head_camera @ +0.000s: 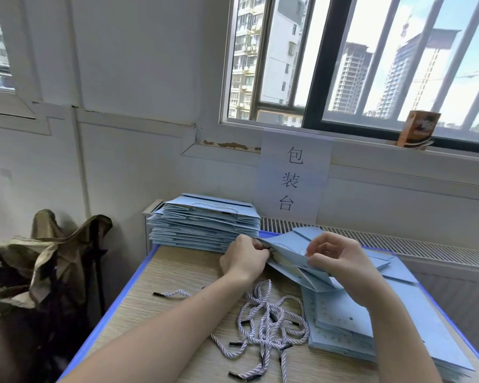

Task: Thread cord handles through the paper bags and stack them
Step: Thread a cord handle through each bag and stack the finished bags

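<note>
the left hand (245, 257) pinches a black cord tip at the upper edge of a light blue paper bag (293, 261), held lifted above the table (177, 275), and the right hand (340, 258) has its fingers curled onto the bag's rim from the other side, holding the mouth open. the hole the tip is going for is hidden behind the left fingers, so whether the tip is already through cannot be told. the main risk, as i judge it, is the tip missing the hole or catching on the paper edge; a hard push could then tear the punched hole or crease the rim. a tight squeeze by the right hand could dent the bag's side fold, and it would then lie badly on a pile. the loose cords (266, 319) lie tangled on the table just below the wrists, and a forearm dragging across them could sweep some toward the near edge or knot them more. the unthreaded flat bags (351, 324) lie under the right forearm and could slide if leaned on. the finished stack (205, 225) at the far end is tall and uneven, its top bag showing a cord handle, so a carelessly placed bag could make it slip.
</note>
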Demonstrator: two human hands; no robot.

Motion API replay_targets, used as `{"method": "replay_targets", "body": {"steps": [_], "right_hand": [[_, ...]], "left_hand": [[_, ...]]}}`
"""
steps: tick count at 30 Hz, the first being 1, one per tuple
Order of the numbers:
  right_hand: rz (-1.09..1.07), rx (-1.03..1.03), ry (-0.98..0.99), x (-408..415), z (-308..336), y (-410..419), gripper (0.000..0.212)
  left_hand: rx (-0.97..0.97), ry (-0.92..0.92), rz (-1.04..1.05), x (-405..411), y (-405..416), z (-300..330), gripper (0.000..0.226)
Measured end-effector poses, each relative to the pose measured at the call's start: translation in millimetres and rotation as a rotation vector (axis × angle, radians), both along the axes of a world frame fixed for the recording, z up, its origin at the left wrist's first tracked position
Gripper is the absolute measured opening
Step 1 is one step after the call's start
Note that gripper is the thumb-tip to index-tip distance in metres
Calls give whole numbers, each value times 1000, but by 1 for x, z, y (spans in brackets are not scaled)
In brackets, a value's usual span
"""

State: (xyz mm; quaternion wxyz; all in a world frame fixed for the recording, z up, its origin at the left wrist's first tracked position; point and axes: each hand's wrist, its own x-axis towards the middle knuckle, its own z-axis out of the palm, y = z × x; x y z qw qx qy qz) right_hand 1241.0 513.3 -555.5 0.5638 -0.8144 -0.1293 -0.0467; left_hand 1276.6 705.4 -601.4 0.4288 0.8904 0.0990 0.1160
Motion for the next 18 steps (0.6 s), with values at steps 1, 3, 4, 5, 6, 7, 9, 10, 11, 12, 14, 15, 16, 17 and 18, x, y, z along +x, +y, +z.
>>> {"method": "replay_targets", "body": {"steps": [1,3,4,5,6,7,9,10,11,12,14,15,16,17,18], "right_hand": [[-3,6,-2,0,0,0,14],[-15,25,-10,0,0,0,15],[-24,31,-15,1,-1,0,15],[-33,37,-19,1,-1,-1,16],[-42,43,-21,1,-1,-2,16],[-51,46,-21,1,-2,-3,16],[-67,53,-18,1,-1,-4,16],[-74,61,-14,1,-1,-4,15],[-81,69,-10,1,0,-4,14],[-88,77,-11,1,0,-5,13],[-103,90,-16,2,0,-6,12],[-109,100,-17,2,0,-7,11],[-114,107,-18,2,1,-7,10],[-119,110,-20,2,1,-9,10],[-118,108,-19,2,2,-9,9]], "left_hand": [[-6,6,-17,1,1,1,14],[-57,18,-66,4,6,2,9],[-96,17,-104,6,9,2,10],[-129,18,-151,8,12,2,13],[-149,22,-204,8,14,4,14],[-159,29,-259,7,16,5,11],[-193,26,-368,3,20,10,5],[-209,10,-422,1,22,12,5],[-212,-11,-476,-2,22,15,6],[-199,-32,-527,-4,22,18,6],[-153,-80,-611,-8,22,22,9],[-138,-106,-638,-9,23,23,10],[-136,-128,-656,-10,23,24,11],[-139,-145,-671,-10,24,24,11],[-138,-156,-682,-10,25,23,11]]}}
